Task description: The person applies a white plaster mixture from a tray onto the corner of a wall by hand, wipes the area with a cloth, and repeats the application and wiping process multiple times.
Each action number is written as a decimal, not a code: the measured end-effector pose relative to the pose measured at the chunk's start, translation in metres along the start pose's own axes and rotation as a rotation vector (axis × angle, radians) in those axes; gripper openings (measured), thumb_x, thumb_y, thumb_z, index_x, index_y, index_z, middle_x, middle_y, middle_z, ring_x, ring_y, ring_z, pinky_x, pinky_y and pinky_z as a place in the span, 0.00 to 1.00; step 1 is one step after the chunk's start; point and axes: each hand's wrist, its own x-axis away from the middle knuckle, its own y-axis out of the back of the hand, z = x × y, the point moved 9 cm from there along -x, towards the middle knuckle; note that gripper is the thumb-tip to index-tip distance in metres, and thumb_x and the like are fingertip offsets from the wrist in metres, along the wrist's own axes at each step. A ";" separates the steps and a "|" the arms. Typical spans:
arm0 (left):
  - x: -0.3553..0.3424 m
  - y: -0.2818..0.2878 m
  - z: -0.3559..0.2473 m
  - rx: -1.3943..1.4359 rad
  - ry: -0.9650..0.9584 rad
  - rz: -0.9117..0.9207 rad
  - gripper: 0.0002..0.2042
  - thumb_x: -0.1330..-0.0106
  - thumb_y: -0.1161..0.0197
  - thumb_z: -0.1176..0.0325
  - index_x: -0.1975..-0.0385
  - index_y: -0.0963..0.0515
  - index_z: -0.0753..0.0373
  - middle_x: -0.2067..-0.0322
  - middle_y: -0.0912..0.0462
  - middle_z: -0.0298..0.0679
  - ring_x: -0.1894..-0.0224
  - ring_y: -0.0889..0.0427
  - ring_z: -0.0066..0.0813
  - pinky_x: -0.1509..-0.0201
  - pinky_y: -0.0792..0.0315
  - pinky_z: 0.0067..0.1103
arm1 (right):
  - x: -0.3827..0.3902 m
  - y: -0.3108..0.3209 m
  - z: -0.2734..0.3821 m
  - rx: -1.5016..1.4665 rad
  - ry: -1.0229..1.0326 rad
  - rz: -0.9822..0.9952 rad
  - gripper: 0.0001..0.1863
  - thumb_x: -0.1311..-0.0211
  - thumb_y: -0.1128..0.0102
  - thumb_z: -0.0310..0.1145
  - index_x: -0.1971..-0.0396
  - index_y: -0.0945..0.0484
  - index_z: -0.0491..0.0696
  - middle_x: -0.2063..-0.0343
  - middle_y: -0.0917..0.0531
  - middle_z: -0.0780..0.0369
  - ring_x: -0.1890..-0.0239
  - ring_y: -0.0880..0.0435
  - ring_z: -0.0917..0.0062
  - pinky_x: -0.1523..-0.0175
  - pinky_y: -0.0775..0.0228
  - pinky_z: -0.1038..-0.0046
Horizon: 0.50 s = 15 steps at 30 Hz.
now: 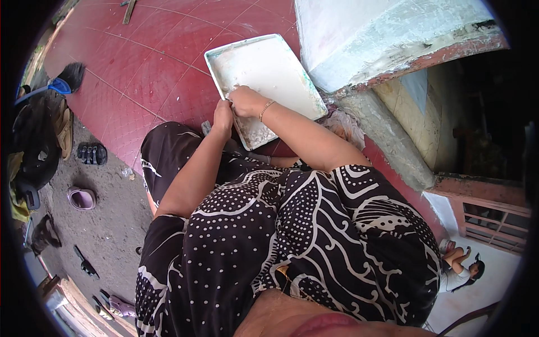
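Observation:
A shallow white rectangular tray [286,67] with pale, smeared contents and small lumps lies at a slant on the red tiles in front of me. My left hand [223,115] is closed on the tray's left rim. My right hand [247,101], with a bracelet at the wrist, reaches inside beside it, fingers bent down at the left side; what they hold, if anything, is hidden. A crumpled pale cloth [345,126] lies past the tray's right corner.
A white step [359,39] and concrete ledge [393,135] border the right. At left are a blue-handled brush [59,85], sandals [91,153] and a purple clog [81,197] on rough ground. Another person [463,269] sits at lower right. A stick [128,11] lies at the top.

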 end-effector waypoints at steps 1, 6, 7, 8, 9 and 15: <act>0.002 -0.002 -0.003 0.033 0.005 0.012 0.16 0.38 0.55 0.62 0.62 0.28 0.68 0.64 0.25 0.43 0.59 0.28 0.34 0.53 0.34 0.29 | 0.004 0.000 0.006 0.017 0.015 0.012 0.13 0.52 0.41 0.32 0.66 0.17 0.43 0.60 0.19 0.49 0.54 0.20 0.56 0.48 0.27 0.62; 0.027 -0.005 -0.010 0.237 0.183 -0.055 0.11 0.39 0.51 0.60 0.68 0.27 0.61 0.74 0.29 0.35 0.73 0.33 0.27 0.67 0.37 0.26 | 0.033 -0.001 0.019 0.087 0.052 0.039 0.12 0.50 0.41 0.32 0.66 0.19 0.41 0.57 0.20 0.50 0.55 0.19 0.56 0.49 0.26 0.62; 0.030 -0.005 -0.014 0.231 0.175 -0.059 0.11 0.39 0.51 0.61 0.68 0.27 0.61 0.74 0.29 0.35 0.72 0.32 0.27 0.66 0.36 0.27 | 0.038 -0.003 0.017 0.053 -0.001 0.030 0.12 0.49 0.42 0.31 0.66 0.19 0.40 0.58 0.20 0.50 0.55 0.19 0.56 0.50 0.26 0.62; 0.032 -0.004 -0.018 0.227 0.158 -0.064 0.10 0.40 0.50 0.61 0.69 0.28 0.61 0.74 0.29 0.35 0.72 0.32 0.28 0.65 0.35 0.28 | 0.044 -0.004 0.017 0.025 -0.047 0.006 0.12 0.48 0.42 0.31 0.66 0.20 0.39 0.59 0.20 0.49 0.56 0.19 0.56 0.50 0.26 0.62; 0.034 -0.003 -0.018 0.233 0.166 -0.082 0.10 0.40 0.50 0.61 0.70 0.28 0.61 0.74 0.29 0.35 0.71 0.31 0.28 0.65 0.35 0.28 | 0.049 -0.007 0.015 0.005 -0.102 0.002 0.12 0.47 0.43 0.30 0.67 0.20 0.38 0.59 0.20 0.49 0.56 0.19 0.56 0.50 0.26 0.62; 0.029 -0.007 -0.021 0.283 0.125 -0.063 0.08 0.41 0.49 0.63 0.74 0.30 0.60 0.76 0.33 0.33 0.70 0.32 0.28 0.63 0.35 0.29 | 0.071 -0.004 0.025 0.040 -0.081 -0.087 0.11 0.45 0.47 0.28 0.69 0.19 0.37 0.63 0.19 0.47 0.59 0.17 0.55 0.55 0.24 0.59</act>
